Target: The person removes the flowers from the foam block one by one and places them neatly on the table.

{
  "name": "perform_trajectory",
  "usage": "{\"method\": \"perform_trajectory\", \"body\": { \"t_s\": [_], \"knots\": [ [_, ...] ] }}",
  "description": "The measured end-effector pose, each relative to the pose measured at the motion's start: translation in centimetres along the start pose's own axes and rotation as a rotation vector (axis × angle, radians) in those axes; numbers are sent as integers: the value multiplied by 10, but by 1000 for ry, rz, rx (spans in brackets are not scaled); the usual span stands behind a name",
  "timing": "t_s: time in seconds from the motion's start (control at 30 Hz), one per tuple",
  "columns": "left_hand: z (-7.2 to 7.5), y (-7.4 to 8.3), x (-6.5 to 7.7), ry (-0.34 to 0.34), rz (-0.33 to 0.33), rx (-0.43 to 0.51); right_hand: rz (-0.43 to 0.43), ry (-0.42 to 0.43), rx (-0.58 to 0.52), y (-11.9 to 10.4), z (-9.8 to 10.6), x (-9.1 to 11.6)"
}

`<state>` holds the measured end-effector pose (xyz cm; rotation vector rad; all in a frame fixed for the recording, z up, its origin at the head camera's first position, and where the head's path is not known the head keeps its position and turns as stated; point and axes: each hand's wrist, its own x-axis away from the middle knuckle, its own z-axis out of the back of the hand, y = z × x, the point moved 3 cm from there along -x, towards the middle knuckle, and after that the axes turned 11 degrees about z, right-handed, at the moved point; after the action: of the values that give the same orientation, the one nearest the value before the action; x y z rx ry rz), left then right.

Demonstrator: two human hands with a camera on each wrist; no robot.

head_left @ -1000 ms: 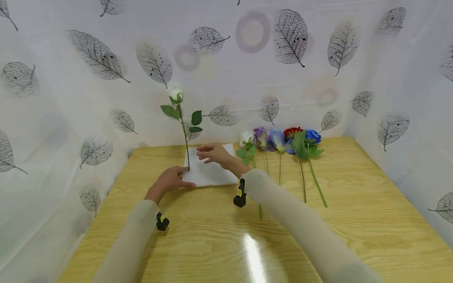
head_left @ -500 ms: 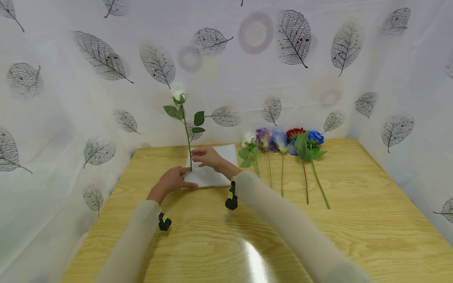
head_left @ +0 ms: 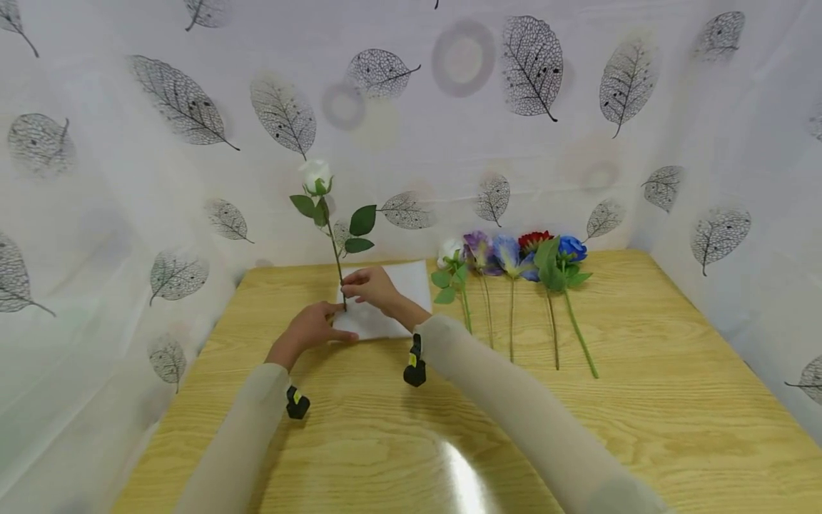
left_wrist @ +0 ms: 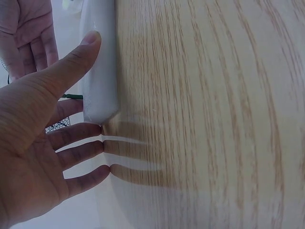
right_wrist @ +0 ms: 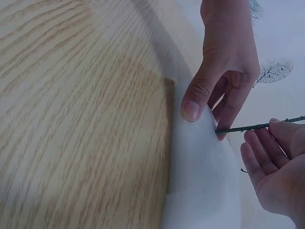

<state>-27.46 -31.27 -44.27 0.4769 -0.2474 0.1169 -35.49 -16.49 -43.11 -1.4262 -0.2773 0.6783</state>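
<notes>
A white rose point(head_left: 316, 177) with green leaves stands nearly upright, leaning slightly left, its stem's lower end at the white foam board point(head_left: 411, 280). My right hand point(head_left: 372, 287) pinches that stem low down between thumb and fingers; the stem point(right_wrist: 252, 127) shows clearly in the right wrist view. My left hand point(head_left: 311, 327) holds the board's front left corner. In the left wrist view, the left thumb point(left_wrist: 78, 59) lies along the board's front edge, and several fingertips reach the table beyond its left end.
Several artificial flowers lie in a row right of the board: a white rose point(head_left: 451, 250), a purple flower point(head_left: 478, 250), a light blue one point(head_left: 507, 253), a red one point(head_left: 533, 239) and a blue rose point(head_left: 571, 248). A leaf-print curtain point(head_left: 411, 143) surrounds the wooden table point(head_left: 385, 428).
My right hand has moved left across the board and now pinches the rose stem. The rose's bloom has shifted slightly left and looks a bit larger. My left hand has stayed at the corner.
</notes>
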Motion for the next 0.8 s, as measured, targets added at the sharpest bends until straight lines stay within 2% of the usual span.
{"method": "perform_trajectory", "body": {
  "t_s": [0.37,0.8],
  "knots": [
    [-4,-3,-2,1,-20,-11,30,17,83,-9,-5,5],
    [-1,-5,-5,12,-35,-31,71,24,151,-8,-6,-1]
  ]
}}
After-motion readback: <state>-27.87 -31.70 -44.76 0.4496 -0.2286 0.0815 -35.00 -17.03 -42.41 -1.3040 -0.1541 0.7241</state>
